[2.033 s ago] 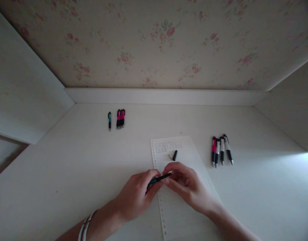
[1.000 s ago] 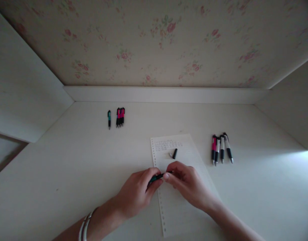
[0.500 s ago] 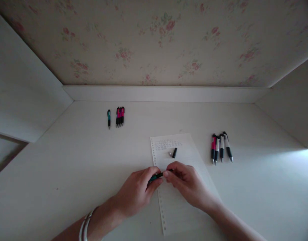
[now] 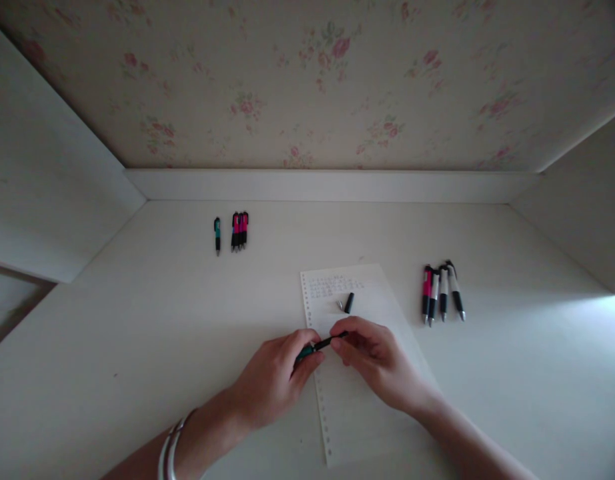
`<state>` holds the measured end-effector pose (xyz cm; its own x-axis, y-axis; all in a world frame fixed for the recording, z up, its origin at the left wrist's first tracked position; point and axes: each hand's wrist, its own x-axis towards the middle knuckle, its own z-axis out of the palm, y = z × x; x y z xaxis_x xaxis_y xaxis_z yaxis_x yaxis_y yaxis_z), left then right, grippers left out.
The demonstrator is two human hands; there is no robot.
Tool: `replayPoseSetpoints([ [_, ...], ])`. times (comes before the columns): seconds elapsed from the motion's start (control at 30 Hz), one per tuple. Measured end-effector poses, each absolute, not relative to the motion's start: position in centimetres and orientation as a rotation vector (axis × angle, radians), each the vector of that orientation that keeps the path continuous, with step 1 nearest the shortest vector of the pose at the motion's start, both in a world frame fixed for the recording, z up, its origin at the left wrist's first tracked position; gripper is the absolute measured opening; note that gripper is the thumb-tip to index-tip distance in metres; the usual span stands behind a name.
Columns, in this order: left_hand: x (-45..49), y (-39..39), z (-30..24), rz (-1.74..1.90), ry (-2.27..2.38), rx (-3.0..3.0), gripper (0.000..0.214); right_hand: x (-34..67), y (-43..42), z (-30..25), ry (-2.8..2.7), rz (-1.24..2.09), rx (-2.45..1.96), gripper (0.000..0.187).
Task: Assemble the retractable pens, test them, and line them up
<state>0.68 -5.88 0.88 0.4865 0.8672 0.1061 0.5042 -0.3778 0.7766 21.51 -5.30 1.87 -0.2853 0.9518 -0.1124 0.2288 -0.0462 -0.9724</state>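
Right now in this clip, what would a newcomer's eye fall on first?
Likely the left hand, gripping a teal pen at lower centre, and the right hand, pinching its dark end over the paper. Next, perhaps, the pink pen beside three white pens on the right, then the floral wallpaper across the top.

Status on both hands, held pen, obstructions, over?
Left grip around green pen. Right grip pinching its dark end. Black tube on paper beyond both, apparently not in the way.
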Motion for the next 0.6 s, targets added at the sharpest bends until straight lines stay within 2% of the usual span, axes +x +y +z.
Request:
replayPoseSetpoints([
  [0.27, 0.8, -5.7, 1.1, 0.696, 1.155, 1.998, 0.016, 22.1, -5.4, 1.7, -1.441, 1.217, -1.254, 0.022],
  [0.6, 0.8, -5.6, 1.6, 0.646, 1.189, 1.924, 0.019, 22.8, -5.3, 1.3, -1.307, 1.111, -1.147, 0.021],
])
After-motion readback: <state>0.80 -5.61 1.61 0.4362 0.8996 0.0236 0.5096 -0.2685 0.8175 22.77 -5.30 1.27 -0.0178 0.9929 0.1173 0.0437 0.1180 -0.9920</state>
